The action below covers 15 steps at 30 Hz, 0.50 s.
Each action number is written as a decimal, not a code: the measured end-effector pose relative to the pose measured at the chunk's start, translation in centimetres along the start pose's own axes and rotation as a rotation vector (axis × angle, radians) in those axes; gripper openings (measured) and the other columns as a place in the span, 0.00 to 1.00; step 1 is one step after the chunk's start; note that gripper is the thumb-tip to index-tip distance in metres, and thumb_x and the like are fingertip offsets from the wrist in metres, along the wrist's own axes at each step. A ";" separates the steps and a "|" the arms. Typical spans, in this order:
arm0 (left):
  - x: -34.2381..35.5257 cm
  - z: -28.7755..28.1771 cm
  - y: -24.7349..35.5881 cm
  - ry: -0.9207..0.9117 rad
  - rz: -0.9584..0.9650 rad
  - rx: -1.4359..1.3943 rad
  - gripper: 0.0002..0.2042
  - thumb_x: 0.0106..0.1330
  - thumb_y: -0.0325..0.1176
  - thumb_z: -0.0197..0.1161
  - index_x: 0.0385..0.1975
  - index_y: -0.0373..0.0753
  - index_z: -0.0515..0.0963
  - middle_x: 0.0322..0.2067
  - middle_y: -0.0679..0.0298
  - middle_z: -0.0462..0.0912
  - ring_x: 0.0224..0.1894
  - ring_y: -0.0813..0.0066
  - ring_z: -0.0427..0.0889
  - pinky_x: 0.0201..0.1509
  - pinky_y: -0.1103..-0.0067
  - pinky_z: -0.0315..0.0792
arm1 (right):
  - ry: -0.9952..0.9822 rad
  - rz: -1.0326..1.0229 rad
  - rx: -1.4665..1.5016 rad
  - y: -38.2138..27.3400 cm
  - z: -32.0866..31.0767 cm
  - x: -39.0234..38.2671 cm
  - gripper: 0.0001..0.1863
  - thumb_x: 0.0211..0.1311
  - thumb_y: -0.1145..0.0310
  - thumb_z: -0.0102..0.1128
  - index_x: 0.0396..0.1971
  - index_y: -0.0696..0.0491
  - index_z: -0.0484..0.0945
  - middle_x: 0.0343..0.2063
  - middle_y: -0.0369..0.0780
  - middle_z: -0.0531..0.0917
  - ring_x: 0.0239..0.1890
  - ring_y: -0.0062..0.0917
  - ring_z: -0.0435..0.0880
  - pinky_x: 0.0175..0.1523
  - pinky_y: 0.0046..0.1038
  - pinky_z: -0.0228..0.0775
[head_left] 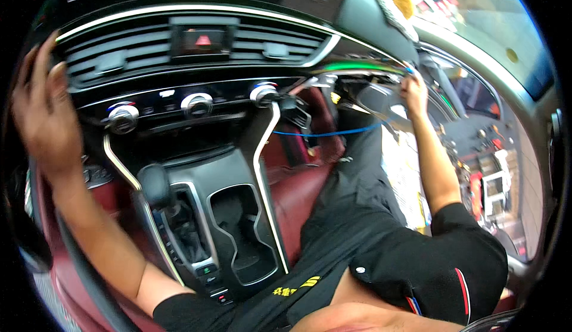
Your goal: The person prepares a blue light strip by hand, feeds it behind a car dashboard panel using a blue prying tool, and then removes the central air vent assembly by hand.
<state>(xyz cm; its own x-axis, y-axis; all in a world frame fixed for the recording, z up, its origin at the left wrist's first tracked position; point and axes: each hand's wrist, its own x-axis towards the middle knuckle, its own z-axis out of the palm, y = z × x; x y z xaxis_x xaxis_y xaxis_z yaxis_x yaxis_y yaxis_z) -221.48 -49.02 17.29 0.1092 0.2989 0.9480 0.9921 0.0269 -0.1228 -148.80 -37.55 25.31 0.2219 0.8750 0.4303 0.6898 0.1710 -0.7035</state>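
Observation:
My left hand (47, 111) rests at the left end of the dashboard vent panel (149, 46), its fingers stretched upward and apart beside a bright trim strip (196, 8). Over at the right end of that strip, my right hand (415, 94) is raised with its fingers closed. A small blue bit (409, 70) shows at its fingertips; I cannot make out what it belongs to. Behind the vent panel's right end the dashboard stands uncovered, with a green line of light (363, 66) along it. Three round climate knobs (196, 104) sit below the vents.
Below the knobs is the centre console with a gear lever (156, 184) and a cup holder (244, 260). A blue cord (333, 133) hangs between console and doorway. Red seats (292, 198) lie beside it. Outside the open door, a cart (497, 183) holds assorted items.

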 end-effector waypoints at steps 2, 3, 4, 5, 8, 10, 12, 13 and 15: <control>0.3 -0.7 0.3 -0.055 -0.057 0.021 0.18 0.81 0.45 0.54 0.64 0.51 0.81 0.60 0.56 0.80 0.63 0.59 0.77 0.66 0.66 0.69 | -0.011 -0.075 0.142 -2.7 0.4 -0.3 0.19 0.79 0.69 0.45 0.65 0.51 0.76 0.23 0.30 0.71 0.22 0.13 0.65 0.25 0.18 0.57; 0.5 -0.9 0.6 -0.049 -0.074 -0.011 0.18 0.81 0.45 0.54 0.64 0.51 0.81 0.60 0.55 0.80 0.63 0.58 0.77 0.66 0.66 0.69 | -0.057 -0.159 0.165 -4.3 0.9 -0.6 0.19 0.80 0.69 0.45 0.65 0.51 0.75 0.22 0.29 0.70 0.22 0.12 0.63 0.26 0.18 0.56; 0.8 -1.1 1.0 -0.066 -0.121 -0.029 0.18 0.81 0.45 0.54 0.63 0.50 0.81 0.60 0.55 0.80 0.62 0.57 0.77 0.66 0.66 0.69 | -0.047 -0.148 0.209 -6.2 1.5 -1.1 0.19 0.81 0.68 0.45 0.66 0.51 0.75 0.22 0.29 0.69 0.22 0.12 0.62 0.26 0.17 0.54; 0.9 -1.3 1.4 -0.024 -0.130 -0.060 0.18 0.80 0.45 0.55 0.63 0.50 0.82 0.60 0.54 0.80 0.62 0.56 0.77 0.66 0.65 0.69 | -0.108 -0.152 0.229 -8.2 1.9 -1.8 0.21 0.81 0.68 0.46 0.68 0.52 0.72 0.22 0.28 0.66 0.22 0.11 0.61 0.26 0.17 0.53; 1.3 -1.6 2.3 0.027 -0.144 -0.107 0.19 0.80 0.48 0.55 0.62 0.48 0.81 0.58 0.54 0.79 0.59 0.53 0.77 0.65 0.65 0.69 | -0.281 -0.269 0.202 -14.1 3.3 -4.2 0.27 0.77 0.67 0.54 0.73 0.56 0.66 0.26 0.26 0.64 0.27 0.10 0.61 0.32 0.15 0.53; 1.5 -1.7 2.4 0.037 -0.165 -0.116 0.20 0.80 0.50 0.54 0.61 0.49 0.82 0.59 0.54 0.79 0.59 0.53 0.77 0.65 0.65 0.69 | -0.357 -0.295 0.112 -17.8 3.8 -5.9 0.29 0.73 0.67 0.59 0.71 0.58 0.66 0.33 0.28 0.70 0.33 0.10 0.66 0.41 0.15 0.58; 1.6 -1.7 2.4 0.030 -0.169 -0.112 0.20 0.79 0.52 0.55 0.60 0.50 0.82 0.58 0.55 0.79 0.59 0.53 0.77 0.64 0.64 0.69 | -0.397 -0.391 0.077 -20.7 4.8 -7.4 0.27 0.73 0.68 0.59 0.69 0.59 0.67 0.38 0.30 0.73 0.38 0.11 0.69 0.45 0.16 0.61; 1.6 -1.7 2.4 0.020 -0.173 -0.108 0.20 0.79 0.52 0.55 0.60 0.50 0.82 0.58 0.55 0.79 0.59 0.53 0.77 0.64 0.64 0.70 | -0.416 -0.347 0.096 -22.0 5.5 -8.0 0.24 0.76 0.67 0.55 0.67 0.59 0.68 0.41 0.32 0.75 0.42 0.13 0.71 0.50 0.17 0.63; 1.5 -1.5 2.3 0.023 -0.199 -0.099 0.20 0.79 0.52 0.55 0.59 0.50 0.83 0.58 0.56 0.80 0.59 0.53 0.77 0.64 0.63 0.70 | -0.554 -0.563 0.082 -24.7 7.0 -8.9 0.22 0.77 0.67 0.52 0.66 0.60 0.69 0.43 0.33 0.76 0.44 0.15 0.72 0.54 0.18 0.64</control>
<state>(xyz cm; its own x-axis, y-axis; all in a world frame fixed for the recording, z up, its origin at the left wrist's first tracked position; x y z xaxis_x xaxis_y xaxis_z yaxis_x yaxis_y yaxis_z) -218.92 -49.90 18.86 -0.0892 0.2753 0.9572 0.9954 -0.0105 0.0957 -172.69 -46.37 34.91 -0.5355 0.7413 0.4045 0.5388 0.6688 -0.5123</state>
